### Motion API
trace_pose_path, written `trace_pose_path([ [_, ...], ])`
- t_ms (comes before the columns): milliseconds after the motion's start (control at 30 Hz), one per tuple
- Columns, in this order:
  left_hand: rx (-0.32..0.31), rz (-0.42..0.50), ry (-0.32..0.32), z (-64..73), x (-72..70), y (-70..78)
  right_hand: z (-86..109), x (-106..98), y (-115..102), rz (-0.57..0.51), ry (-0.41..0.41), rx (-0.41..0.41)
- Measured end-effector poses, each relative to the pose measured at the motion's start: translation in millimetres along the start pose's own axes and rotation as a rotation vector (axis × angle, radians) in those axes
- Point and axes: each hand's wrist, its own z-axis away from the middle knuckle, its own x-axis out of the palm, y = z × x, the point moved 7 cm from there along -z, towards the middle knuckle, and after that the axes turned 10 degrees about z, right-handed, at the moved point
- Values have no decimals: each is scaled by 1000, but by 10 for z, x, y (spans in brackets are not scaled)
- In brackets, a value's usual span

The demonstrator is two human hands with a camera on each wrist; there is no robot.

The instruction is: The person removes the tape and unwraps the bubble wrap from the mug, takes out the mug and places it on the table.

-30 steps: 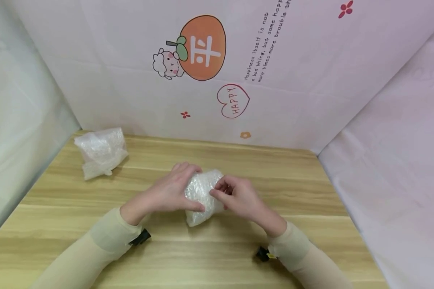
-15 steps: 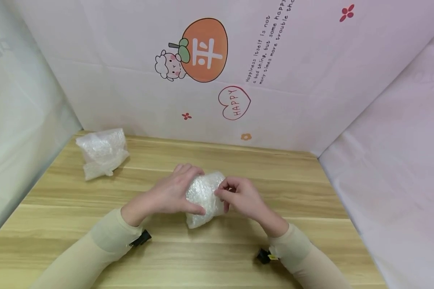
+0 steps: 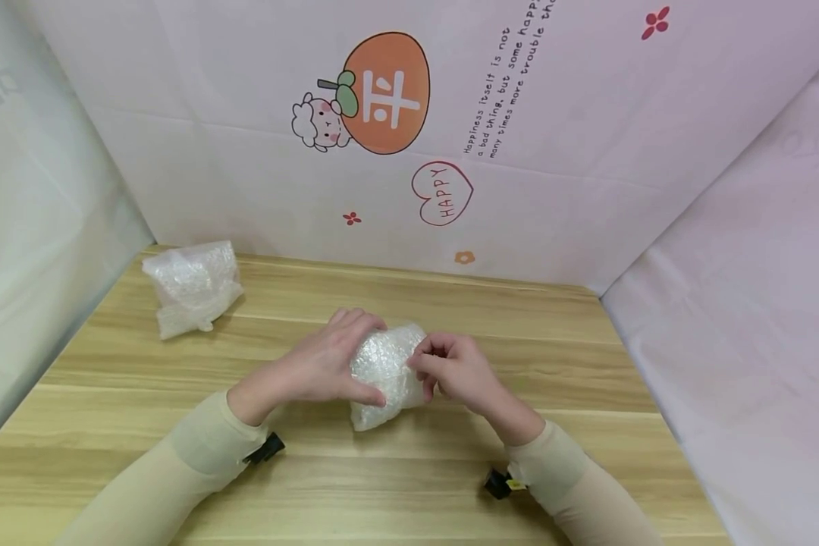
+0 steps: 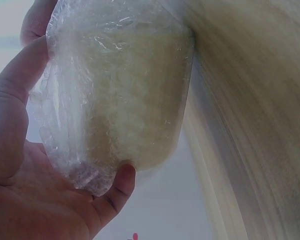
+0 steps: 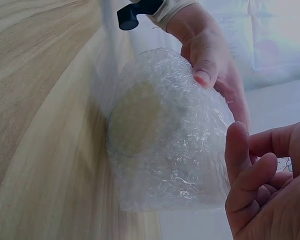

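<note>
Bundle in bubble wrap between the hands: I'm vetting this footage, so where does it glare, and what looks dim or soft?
Head view: small white glints on the bundle; left wrist view: glints near its top, left hand dim, tabletop grain soft; right wrist view: glints scattered across it, backdrop washed out at upper right.

Wood-grain tabletop (image 3: 375,493) with a spare bubble-wrap bundle (image 3: 194,288) just chilling near the far left corner. White backdrop (image 3: 266,193) behind it has a cartoon sheep (image 3: 319,123) right up against an orange fruit (image 3: 387,92), plus a red HAPPY heart (image 3: 442,193) lower down.
</note>
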Motion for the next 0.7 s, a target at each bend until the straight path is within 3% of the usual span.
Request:
trace_pose_path([
  [133, 2, 26, 0, -5, -4, -35, -3, -8, 12, -13, 9, 8],
  [367, 1, 78, 1, 11, -60, -80, 4, -41, -20, 77, 43, -37],
  [700, -105, 139, -8, 10, -100, -204, 33, -92, -45, 123, 87, -20],
])
